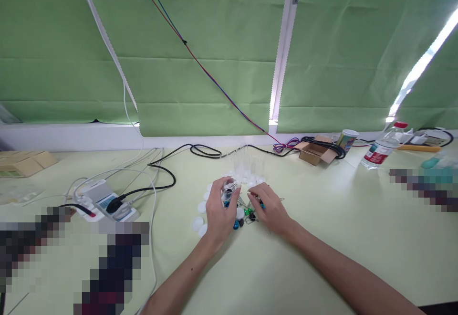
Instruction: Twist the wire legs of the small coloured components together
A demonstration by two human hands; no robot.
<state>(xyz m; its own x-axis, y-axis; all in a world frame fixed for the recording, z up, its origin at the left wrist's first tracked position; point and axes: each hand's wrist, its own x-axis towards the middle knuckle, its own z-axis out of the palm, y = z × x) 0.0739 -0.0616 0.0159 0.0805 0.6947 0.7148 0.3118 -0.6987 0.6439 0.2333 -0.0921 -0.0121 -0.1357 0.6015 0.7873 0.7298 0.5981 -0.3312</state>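
My left hand [222, 207] is curled, thumb and fingers round what looks like a small clear container [229, 187]; the fingers partly hide it. My right hand [270, 207] is beside it, fingertips bent together over the pile, and whatever they pinch is too small to make out. Between and below the hands lie mixed small parts: a green piece [248, 211], blue pieces [235, 225], black pieces [252, 217] and thin metal bits. White discs [197, 224] are spread left of my left hand. Behind both hands stand several clear containers [246, 164].
Left is a power strip [107, 200] with plugs and a white cable [154, 238]. A black cable [205, 151] runs along the back. An open cardboard box [315, 152], a printed can [347, 139] and a water bottle [381, 149] stand back right. Cardboard boxes [26, 162] lie far left.
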